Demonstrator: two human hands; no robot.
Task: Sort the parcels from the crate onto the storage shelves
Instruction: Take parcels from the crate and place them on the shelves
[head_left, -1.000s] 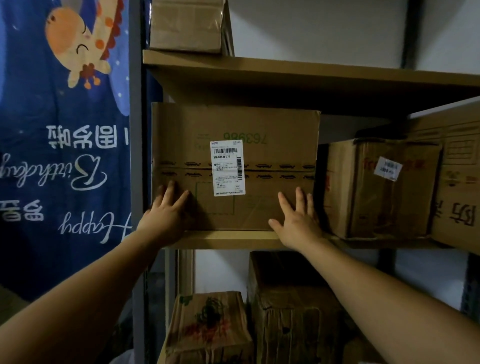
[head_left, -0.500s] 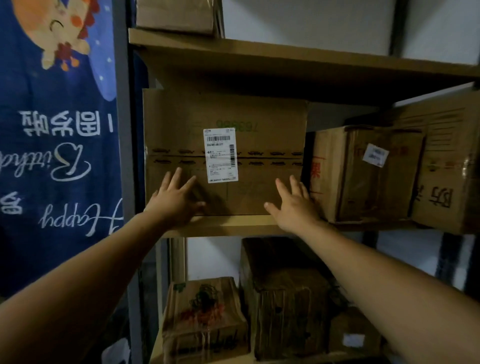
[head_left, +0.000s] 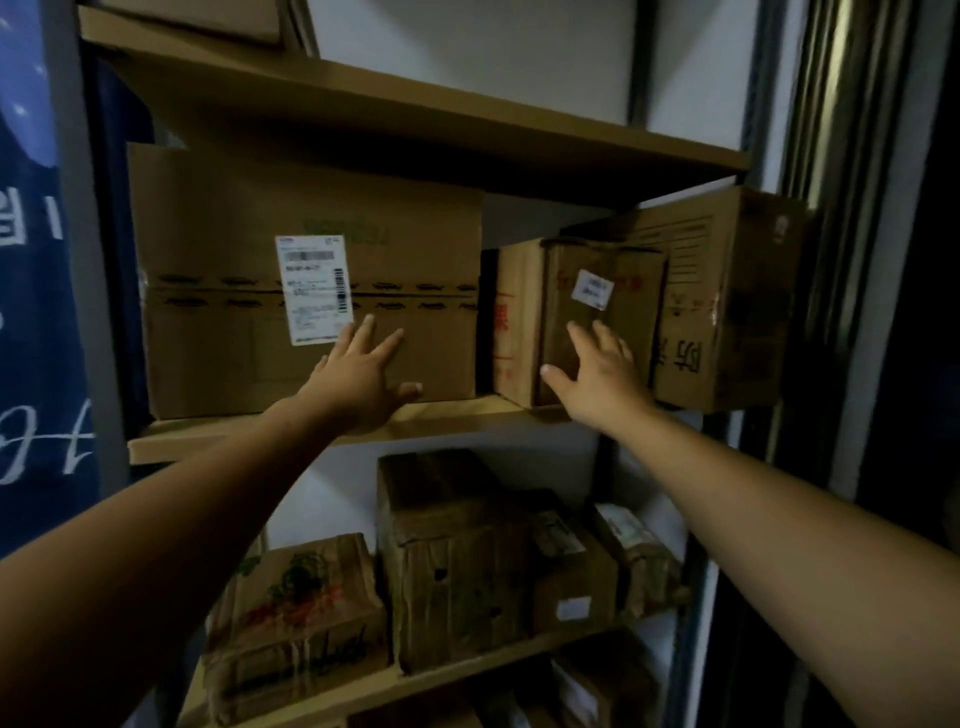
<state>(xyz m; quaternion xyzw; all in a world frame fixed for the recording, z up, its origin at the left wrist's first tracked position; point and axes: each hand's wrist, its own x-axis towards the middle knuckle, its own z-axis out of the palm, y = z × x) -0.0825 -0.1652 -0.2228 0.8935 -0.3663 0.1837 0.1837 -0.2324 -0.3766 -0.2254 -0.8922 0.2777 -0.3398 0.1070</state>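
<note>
Both arms reach forward. The left hand, grip released and fingers spread, lies flat on the lower right front of the large labelled parcel, which stands on the middle shelf. Just right of that parcel, the right hand, grip also released, spreads against a smaller box.

dim, warm light; deep shadows under shelves, soft blur, bowed edges

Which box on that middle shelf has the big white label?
The wide box at the left end of the shelf, touched by the left hand. The narrower box beside it bears only a small sticker.
</note>
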